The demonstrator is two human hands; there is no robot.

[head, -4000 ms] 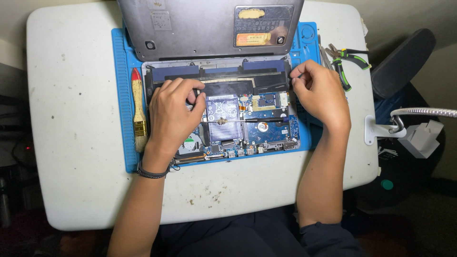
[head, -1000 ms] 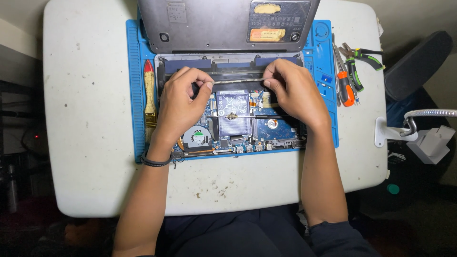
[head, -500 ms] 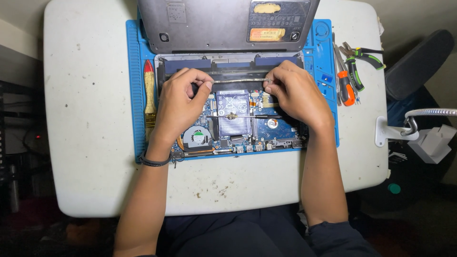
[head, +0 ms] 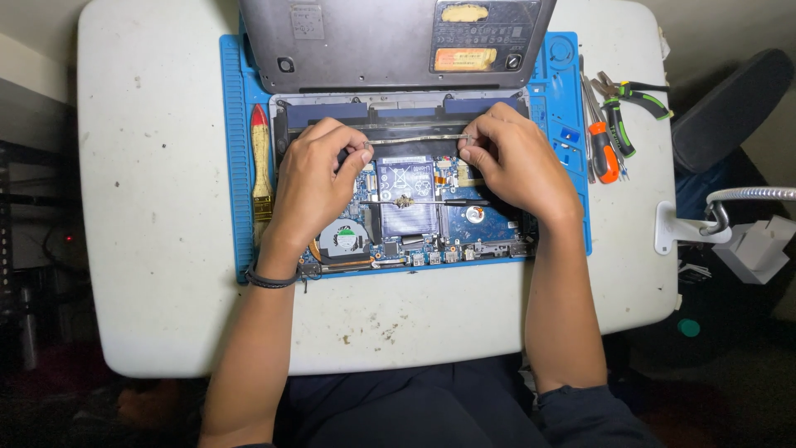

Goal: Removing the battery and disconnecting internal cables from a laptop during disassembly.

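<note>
- Thin metal strip (head: 414,138) was held across the opened laptop's (head: 406,199) upper edge, on the blue mat (head: 235,149).
- Each end was pinched by left hand (head: 313,187) and right hand (head: 516,162).
- Screwdrivers (head: 601,137) were left right of mat.

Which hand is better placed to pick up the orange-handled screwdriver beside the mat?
Right, probably. The orange-handled screwdriver lies off the blue mat's right edge, close to the right hand. The left hand sits across the open laptop, farther away.
</note>
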